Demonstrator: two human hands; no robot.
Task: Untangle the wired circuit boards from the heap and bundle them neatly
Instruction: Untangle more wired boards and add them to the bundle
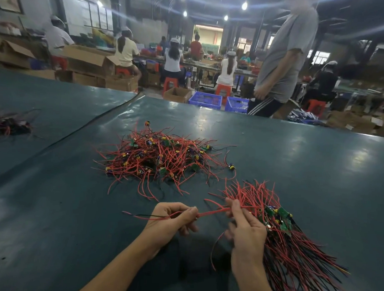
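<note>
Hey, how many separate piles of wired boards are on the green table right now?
3: the tangled heap at centre, a tidy bundle by the right hand, a small blurred pile far left. The red strand pinched by the left hand and right hand isn't counted.

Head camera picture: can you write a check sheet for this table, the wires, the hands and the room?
Surface: dark green table, shiny, a seam across its left part.
Job's things: tangled heap of red-wired boards mid-table; gathered bundle at right.
Clutter: another small wire pile at far left.
Hands: left hand pinches a loose wire strand; right hand grips the bundle, fingers curled.
Cables: nothing seen beyond the job's wires.
Surroundings: seated workers, a standing person, cardboard boxes, blue crates.
</note>
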